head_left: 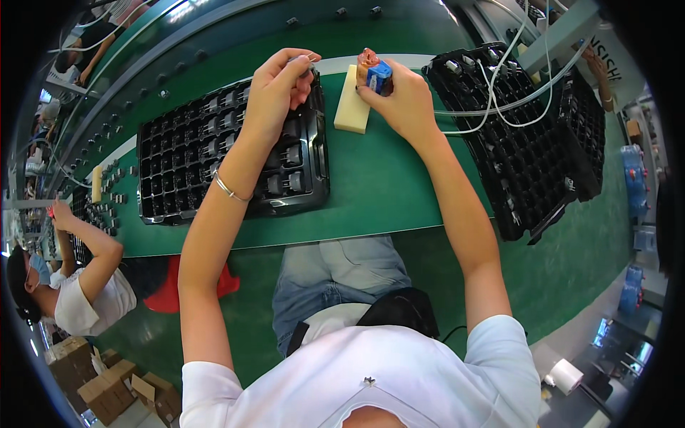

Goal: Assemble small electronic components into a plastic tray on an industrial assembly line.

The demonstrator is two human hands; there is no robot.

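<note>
Overhead, green worktable (399,185), black trays (185,164), factory floor (571,271), cardboard boxes (107,385).

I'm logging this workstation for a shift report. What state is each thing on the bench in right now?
left hand: closed on a small part, above the left tray
right hand: gripping the blue and orange tool
blue and orange tool: upright, held
foam block: flat on the belt, beside the tool
left tray: flat, partly filled
right trays: stacked, white cables lying across

Glossy black plastic tray (178,153) under my left hand (275,89), matt cream foam block (352,100), smooth matt green mat (385,182), thin metal bangle (230,189), faded denim jeans (335,274).
</note>
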